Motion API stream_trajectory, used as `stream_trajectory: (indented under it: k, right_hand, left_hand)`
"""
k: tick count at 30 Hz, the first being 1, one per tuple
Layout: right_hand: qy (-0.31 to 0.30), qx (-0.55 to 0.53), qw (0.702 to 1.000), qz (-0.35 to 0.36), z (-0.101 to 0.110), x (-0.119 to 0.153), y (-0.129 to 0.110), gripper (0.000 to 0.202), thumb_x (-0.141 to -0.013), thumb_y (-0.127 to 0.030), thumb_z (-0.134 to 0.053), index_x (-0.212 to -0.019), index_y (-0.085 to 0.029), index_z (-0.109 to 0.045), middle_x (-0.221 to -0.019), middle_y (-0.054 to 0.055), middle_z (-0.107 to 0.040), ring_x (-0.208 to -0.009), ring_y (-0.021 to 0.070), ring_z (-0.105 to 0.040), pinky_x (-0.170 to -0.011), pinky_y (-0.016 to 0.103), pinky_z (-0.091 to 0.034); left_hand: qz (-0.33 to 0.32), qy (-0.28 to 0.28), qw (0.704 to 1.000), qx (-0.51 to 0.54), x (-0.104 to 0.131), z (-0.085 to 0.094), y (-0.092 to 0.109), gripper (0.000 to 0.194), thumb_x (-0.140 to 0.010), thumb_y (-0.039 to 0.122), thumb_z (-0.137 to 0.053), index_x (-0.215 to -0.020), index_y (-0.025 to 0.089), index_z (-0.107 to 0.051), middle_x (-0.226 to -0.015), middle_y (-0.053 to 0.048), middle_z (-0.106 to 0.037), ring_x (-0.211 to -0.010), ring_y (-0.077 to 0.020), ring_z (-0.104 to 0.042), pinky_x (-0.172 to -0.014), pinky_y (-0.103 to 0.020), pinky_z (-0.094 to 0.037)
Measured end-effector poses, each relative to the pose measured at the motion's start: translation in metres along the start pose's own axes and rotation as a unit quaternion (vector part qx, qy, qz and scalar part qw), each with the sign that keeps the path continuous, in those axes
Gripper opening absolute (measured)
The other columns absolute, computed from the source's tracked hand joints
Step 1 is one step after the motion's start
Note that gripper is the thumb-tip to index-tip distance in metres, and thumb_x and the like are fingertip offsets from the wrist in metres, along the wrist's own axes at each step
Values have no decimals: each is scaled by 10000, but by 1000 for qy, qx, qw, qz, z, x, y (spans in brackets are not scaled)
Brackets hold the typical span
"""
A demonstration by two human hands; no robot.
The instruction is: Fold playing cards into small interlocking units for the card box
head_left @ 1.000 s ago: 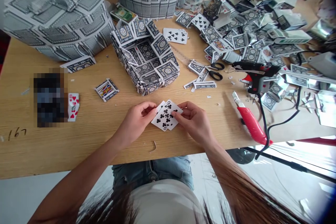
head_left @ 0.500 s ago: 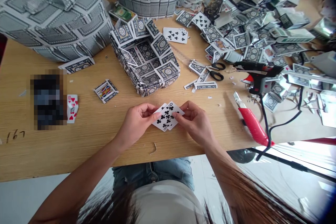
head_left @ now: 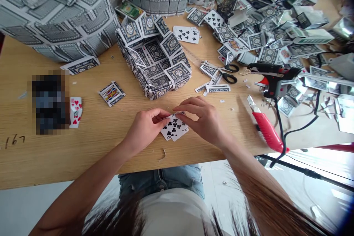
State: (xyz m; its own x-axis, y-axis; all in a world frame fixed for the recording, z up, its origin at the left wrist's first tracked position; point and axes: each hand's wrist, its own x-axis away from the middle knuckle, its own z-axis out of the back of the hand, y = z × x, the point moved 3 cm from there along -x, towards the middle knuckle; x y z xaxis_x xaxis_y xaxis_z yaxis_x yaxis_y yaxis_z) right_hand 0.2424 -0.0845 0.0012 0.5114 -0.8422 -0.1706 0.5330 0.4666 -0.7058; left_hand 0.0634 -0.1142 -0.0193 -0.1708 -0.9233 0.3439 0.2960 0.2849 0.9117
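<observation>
Two overlapping playing cards (head_left: 174, 129), both clubs and face up, are between my hands near the table's front edge. My left hand (head_left: 148, 125) pinches them at their left corner with thumb and fingers. At the upper right edge, my right hand (head_left: 197, 120) grips the cards between thumb and fingertips. Beyond them stands an open basket (head_left: 166, 72) woven from folded cards. A small folded card piece with a picture face (head_left: 112, 93) lies to the left of the basket.
Scissors (head_left: 229, 73) lie among card strips (head_left: 218, 87). A black glue gun (head_left: 272, 75) and a red cutter (head_left: 267, 129) are at right. Loose cards and boxes (head_left: 265, 37) pile up behind. Larger woven baskets (head_left: 63, 18) stand at back left. A ten of hearts (head_left: 75, 112) lies left.
The two cards have turned and tipped lower in my hands. My right hand has moved up from their right side to the upper edge, its fingers lifting over it.
</observation>
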Motion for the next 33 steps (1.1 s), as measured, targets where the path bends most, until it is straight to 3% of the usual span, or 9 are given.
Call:
stream_trajectory:
  k: [5, 8, 11, 14, 18, 27, 33]
  right_hand:
    - [-67, 58, 993, 83, 3, -9, -1, 145, -913, -196, -600, -915, -182, -745, -854, 67, -696, -785, 183, -608, -737, 322, -462]
    - [-104, 85, 988, 72, 7, -13, -1, 139, -910, -200, -604, -886, -162, -736, -842, 71, -693, -778, 180, -616, -718, 305, -450]
    - [-120, 103, 986, 56, 7, -14, 1, 120, -895, -174, -614, -876, -161, -731, -855, 74, -688, -798, 183, -619, -727, 295, -444]
    - [-123, 107, 986, 41, 3, -14, 5, 124, -883, -130, -609, -869, -151, -730, -855, 74, -686, -782, 175, -627, -713, 280, -442]
    - [-130, 118, 984, 21, -1, -12, 7, 136, -885, -113, -599, -871, -139, -731, -858, 69, -686, -742, 165, -629, -702, 279, -433]
    - [-142, 66, 987, -44, 2, -19, 10, 92, -811, -76, -682, -832, -151, -731, -828, 36, -698, -722, 133, -627, -680, 236, -432]
    - [-139, 52, 987, -60, 3, -17, 9, 84, -815, -80, -675, -816, -148, -726, -834, 34, -687, -738, 133, -625, -688, 238, -438]
  left_hand:
    - [-35, -13, 995, -97, -4, -2, 12, 87, -855, 195, -635, -909, 172, -698, -845, -13, -737, -764, -158, -686, -739, -279, -531]
    - [-71, -20, 982, -176, -9, -5, 18, 61, -860, 167, -632, -879, 174, -689, -854, -16, -719, -783, -168, -671, -742, -292, -518]
    - [-123, -3, 946, -300, -14, -8, 25, 69, -864, 141, -620, -867, 164, -685, -979, -55, -680, -862, -194, -649, -785, -324, -503]
    - [-128, -11, 918, -375, -17, -11, 29, 80, -861, 113, -608, -849, 154, -675, -980, -62, -641, -853, -205, -637, -774, -335, -496]
    - [-105, -26, 922, -373, -15, -9, 28, 78, -878, 116, -592, -902, 158, -652, -921, -39, -640, -863, -212, -633, -778, -343, -493]
    - [-78, -5, 909, -409, -3, -5, 17, 175, -842, 154, -671, -995, 164, -586, -1036, -55, -641, -991, -254, -603, -883, -421, -452]
    - [-75, -7, 923, -377, -5, -2, 14, 194, -831, 158, -690, -987, 206, -587, -1041, -16, -654, -982, -230, -615, -905, -421, -433]
